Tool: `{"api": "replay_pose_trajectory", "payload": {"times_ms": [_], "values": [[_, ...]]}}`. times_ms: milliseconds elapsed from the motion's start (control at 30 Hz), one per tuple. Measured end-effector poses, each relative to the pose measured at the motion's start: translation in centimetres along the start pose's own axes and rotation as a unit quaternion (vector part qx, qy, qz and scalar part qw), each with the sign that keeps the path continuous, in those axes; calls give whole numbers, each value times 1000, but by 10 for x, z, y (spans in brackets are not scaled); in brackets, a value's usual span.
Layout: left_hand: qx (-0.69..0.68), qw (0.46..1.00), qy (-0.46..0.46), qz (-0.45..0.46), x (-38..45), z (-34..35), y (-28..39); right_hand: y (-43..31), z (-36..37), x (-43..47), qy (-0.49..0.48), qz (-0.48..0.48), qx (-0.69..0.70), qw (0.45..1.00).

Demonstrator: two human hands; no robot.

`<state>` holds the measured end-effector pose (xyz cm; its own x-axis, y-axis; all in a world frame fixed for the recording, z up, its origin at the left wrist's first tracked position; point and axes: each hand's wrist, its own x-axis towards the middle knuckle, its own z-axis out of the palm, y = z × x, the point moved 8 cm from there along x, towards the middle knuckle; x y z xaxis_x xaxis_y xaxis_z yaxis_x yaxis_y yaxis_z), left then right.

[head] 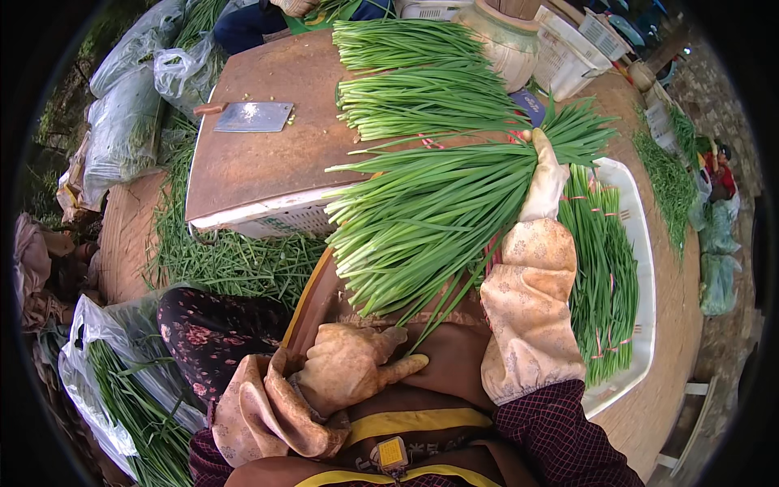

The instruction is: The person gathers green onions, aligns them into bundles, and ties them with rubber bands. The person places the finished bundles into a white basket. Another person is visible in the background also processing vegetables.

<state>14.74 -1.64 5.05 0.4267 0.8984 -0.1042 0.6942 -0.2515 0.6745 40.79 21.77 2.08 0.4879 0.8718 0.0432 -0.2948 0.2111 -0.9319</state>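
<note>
My right hand, in a stained pale glove, grips a loose bunch of green chives near its leafy tips. The pale stem ends fan out leftward above my lap. My left hand, gloved too, is low before my brown apron. Its thumb and forefinger are apart, and the end of one stray chive blade reaches between them. Beyond the held bunch, two heaps of chives, a far one and a nearer one, lie across the brown board. Red ties show beside the nearer heap.
A cleaver lies on the board, which rests on a white crate. Chive trimmings cover the area below. Right: a white tub of tied bunches. Far side: a pot and another person's gloved hand. Lower left: a plastic bag.
</note>
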Motion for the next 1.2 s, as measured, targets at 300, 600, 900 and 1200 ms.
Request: {"api": "replay_pose_trajectory", "payload": {"times_ms": [300,600,900,1200], "values": [[59,995,75,14,-20,-21,-24,-10,-9,20,24,-24,25,999],[-353,819,348,-288,-62,-88,-111,-2,-24,10,50,13,26,998],[-498,833,102,-216,-2,17,-80,-4,-35,8,22,-56,12,998],[-108,964,211,-117,-5,-24,-46,-11,-25,-26,116,-22,48,992]]}}
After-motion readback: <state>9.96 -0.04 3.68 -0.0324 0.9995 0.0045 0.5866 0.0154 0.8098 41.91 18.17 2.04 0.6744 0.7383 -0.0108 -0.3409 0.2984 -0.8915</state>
